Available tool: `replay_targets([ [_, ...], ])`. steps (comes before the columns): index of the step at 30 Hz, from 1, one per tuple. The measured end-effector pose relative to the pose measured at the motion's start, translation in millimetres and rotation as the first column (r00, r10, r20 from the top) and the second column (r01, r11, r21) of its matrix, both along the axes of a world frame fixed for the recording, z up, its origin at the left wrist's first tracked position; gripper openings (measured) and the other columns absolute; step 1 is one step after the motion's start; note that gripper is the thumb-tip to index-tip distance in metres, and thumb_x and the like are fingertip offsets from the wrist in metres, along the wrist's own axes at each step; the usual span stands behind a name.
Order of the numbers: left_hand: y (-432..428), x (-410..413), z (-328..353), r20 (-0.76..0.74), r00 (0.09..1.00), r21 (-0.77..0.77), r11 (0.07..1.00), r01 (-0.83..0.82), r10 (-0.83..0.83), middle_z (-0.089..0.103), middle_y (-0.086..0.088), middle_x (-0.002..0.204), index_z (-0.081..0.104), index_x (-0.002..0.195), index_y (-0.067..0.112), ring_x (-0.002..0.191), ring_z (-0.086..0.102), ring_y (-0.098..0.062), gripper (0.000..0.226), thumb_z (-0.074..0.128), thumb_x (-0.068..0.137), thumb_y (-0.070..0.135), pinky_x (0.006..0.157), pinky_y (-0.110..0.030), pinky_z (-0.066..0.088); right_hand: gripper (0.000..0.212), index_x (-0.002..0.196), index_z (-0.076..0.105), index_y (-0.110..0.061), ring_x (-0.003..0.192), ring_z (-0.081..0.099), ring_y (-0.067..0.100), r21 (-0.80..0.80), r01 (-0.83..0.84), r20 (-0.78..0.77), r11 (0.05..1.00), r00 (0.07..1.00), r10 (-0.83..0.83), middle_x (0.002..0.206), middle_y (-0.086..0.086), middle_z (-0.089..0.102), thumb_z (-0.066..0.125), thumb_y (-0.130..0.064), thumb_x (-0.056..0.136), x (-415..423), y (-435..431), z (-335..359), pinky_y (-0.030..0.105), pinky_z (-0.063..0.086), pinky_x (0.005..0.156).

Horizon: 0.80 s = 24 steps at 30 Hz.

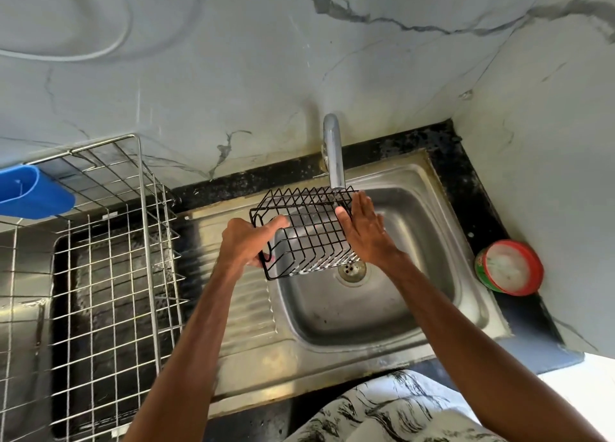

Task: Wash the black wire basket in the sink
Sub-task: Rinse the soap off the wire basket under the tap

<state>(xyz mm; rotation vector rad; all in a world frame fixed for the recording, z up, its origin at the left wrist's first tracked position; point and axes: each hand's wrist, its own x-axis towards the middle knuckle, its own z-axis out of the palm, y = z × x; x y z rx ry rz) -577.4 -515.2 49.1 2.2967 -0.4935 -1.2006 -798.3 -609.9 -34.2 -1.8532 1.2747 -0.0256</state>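
Your left hand [248, 240] grips the basket's [307, 231] left end; your right hand [361, 230] presses flat against its right side, fingers straight. It hangs over the sink [416, 295] beneath the tap [334, 155]. Wet wires could slip, dropping it.

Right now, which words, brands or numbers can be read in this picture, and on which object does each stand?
None is readable.
The red and green tub beside the sink has print on its side, too small and blurred to read.
The black wire basket, the tap and the blue holder show no text.
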Motion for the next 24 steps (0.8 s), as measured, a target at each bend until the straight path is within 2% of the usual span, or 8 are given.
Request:
replay_targets([
  [1, -0.8, -0.6, 0.6, -0.021, 1.000, 0.008, 1.000, -0.018, 0.019, 0.078, -0.010, 0.084, 0.070, 0.092, 0.000, 0.059, 0.077, -0.028, 0.055, 0.090, 0.072, 0.047, 0.064, -0.047, 0.066, 0.087, 0.161, -0.009, -0.016, 0.154, -0.015, 0.021, -0.010, -0.017, 0.003, 1.000, 1.000, 0.017, 0.168, 0.003, -0.016, 0.008, -0.070, 0.096, 6.6, -2.3, 6.5, 0.056, -0.010, 0.122],
  [3, -6.6, -0.7, 1.6, -0.056, 0.998, 0.020, 0.999, -0.032, 0.033, 0.075, -0.011, 0.091, 0.067, 0.095, 0.000, 0.059, 0.077, -0.029, 0.060, 0.089, 0.071, 0.051, 0.061, -0.044, 0.065, 0.079, 0.159, 0.017, -0.012, 0.156, 0.006, 0.026, -0.084, -0.055, 0.039, 0.995, 0.998, 0.058, 0.167, 0.008, 0.014, 0.013, -0.065, 0.101, 24.5, -6.9, 16.5, 0.063, -0.005, 0.122],
  [5, -19.3, 1.3, 3.7, -0.070, 0.997, 0.016, 1.000, -0.016, 0.017, 0.074, -0.014, 0.094, 0.066, 0.100, -0.001, 0.059, 0.076, -0.031, 0.070, 0.088, 0.070, 0.057, 0.056, -0.040, 0.063, 0.067, 0.157, 0.026, -0.013, 0.153, 0.021, 0.028, -0.150, -0.115, 0.066, 0.982, 0.990, 0.126, 0.161, 0.012, 0.032, 0.019, -0.056, 0.106, 41.0, -9.9, 31.4, 0.064, 0.002, 0.122],
  [8, -47.0, 2.4, 13.4, -0.061, 0.998, 0.007, 1.000, 0.020, -0.020, 0.073, -0.016, 0.093, 0.065, 0.102, 0.000, 0.066, 0.076, -0.036, 0.072, 0.084, 0.073, 0.062, 0.052, -0.039, 0.062, 0.070, 0.160, 0.020, -0.013, 0.156, 0.010, 0.023, -0.257, -0.192, 0.115, 0.947, 0.967, 0.227, 0.168, 0.006, 0.017, 0.012, -0.056, 0.105, 55.7, -10.7, 51.9, 0.053, 0.007, 0.126],
  [12, -74.6, 0.4, 25.4, -0.010, 0.995, -0.012, 0.995, 0.095, -0.095, 0.072, -0.013, 0.087, 0.068, 0.098, 0.001, 0.063, 0.075, -0.034, 0.068, 0.084, 0.075, 0.062, 0.049, -0.037, 0.060, 0.083, 0.161, 0.012, -0.005, 0.157, 0.003, 0.022, -0.343, -0.131, 0.131, 0.930, 0.974, 0.185, 0.169, 0.011, 0.007, 0.009, -0.062, 0.101, 66.0, 9.7, 65.5, 0.050, 0.011, 0.127],
  [17, -86.4, -2.6, 24.4, -0.009, 0.987, 0.046, 0.986, 0.162, -0.162, 0.073, -0.012, 0.090, 0.068, 0.110, 0.002, 0.065, 0.074, -0.030, 0.072, 0.084, 0.075, 0.063, 0.043, -0.033, 0.057, 0.078, 0.160, -0.005, -0.007, 0.156, -0.013, 0.019, -0.464, -0.111, 0.104, 0.879, 0.979, 0.178, 0.169, 0.010, -0.012, 0.013, -0.057, 0.104, 52.2, 60.6, 62.4, 0.046, -0.004, 0.126],
  [21, -97.6, -12.1, 27.6, -0.124, 0.973, 0.086, 0.975, 0.204, -0.193, 0.072, -0.014, 0.094, 0.067, 0.118, 0.005, 0.072, 0.073, -0.029, 0.075, 0.085, 0.072, 0.061, 0.060, -0.049, 0.065, 0.078, 0.160, -0.007, -0.007, 0.155, -0.016, 0.020, -0.445, -0.065, 0.064, 0.893, 0.993, 0.104, 0.169, 0.010, -0.012, 0.015, -0.057, 0.104, 40.9, 66.7, 54.9, 0.050, -0.006, 0.126],
  [24, -104.3, -17.4, 29.8, -0.193, 0.952, 0.140, 0.954, 0.265, -0.236, 0.070, -0.020, 0.109, 0.065, 0.125, 0.006, 0.088, 0.074, -0.035, 0.081, 0.074, 0.079, 0.072, 0.073, -0.046, 0.065, 0.080, 0.160, -0.005, -0.005, 0.156, -0.008, 0.028, -0.441, -0.054, 0.041, 0.896, 0.996, 0.080, 0.168, 0.017, -0.004, 0.012, -0.059, 0.103, 43.7, 55.2, 55.6, 0.053, -0.001, 0.126],
])
